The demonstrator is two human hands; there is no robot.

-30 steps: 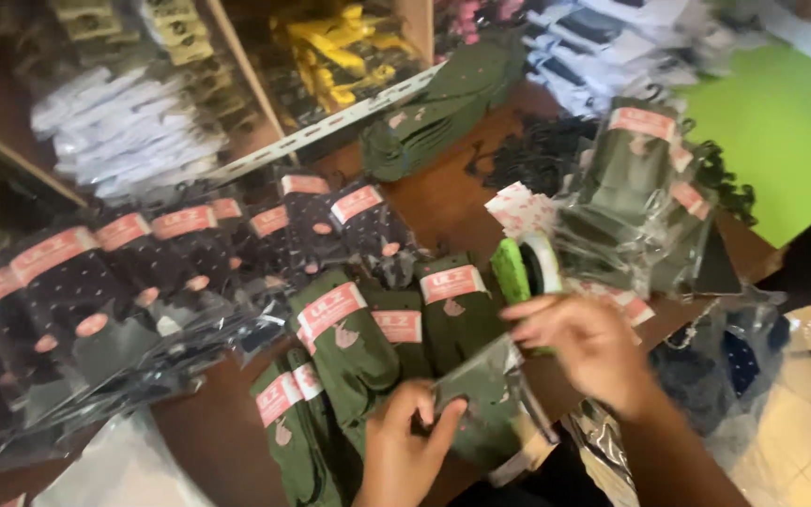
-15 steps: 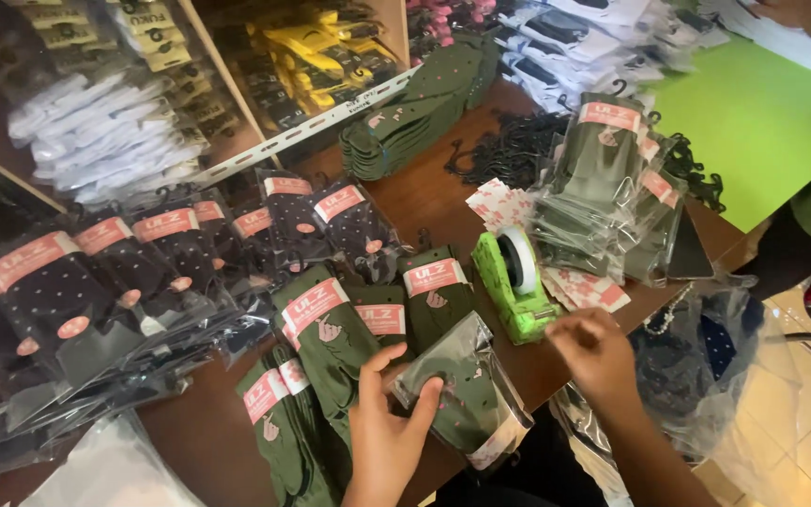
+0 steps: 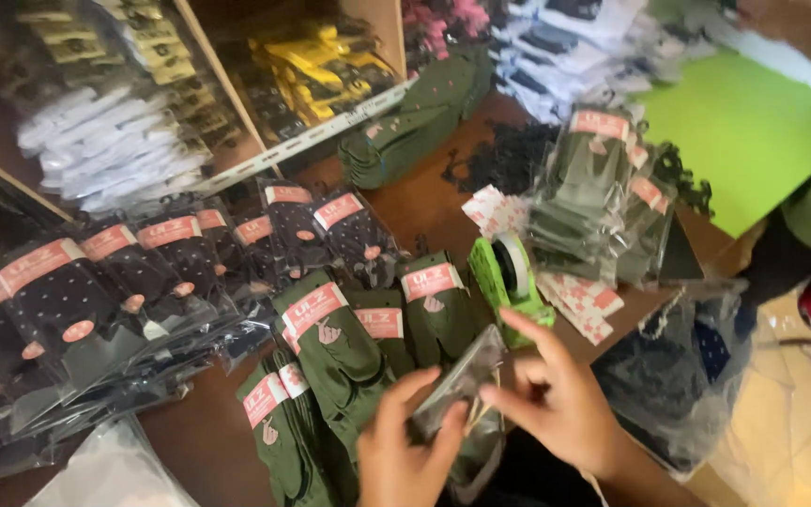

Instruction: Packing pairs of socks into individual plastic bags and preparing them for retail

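Packet: glossy clear sleeve [image 3: 457,385] over green socks.
Left hand [image 3: 405,451]: fingers pinched its lower edge.
Right hand [image 3: 560,408]: fingers gripped its right side.

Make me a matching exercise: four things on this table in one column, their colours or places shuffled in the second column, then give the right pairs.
Things
1. tape dispenser
2. clear packet
3. dotted dark socks
4. yellow goods

Places or colours
A. in the shelf at the top
B. bright green, beside the olive socks
C. held between the left hand and the right hand
D. in a row at the left of the table, red labels on top

Pairs: 1-B, 2-C, 3-D, 4-A
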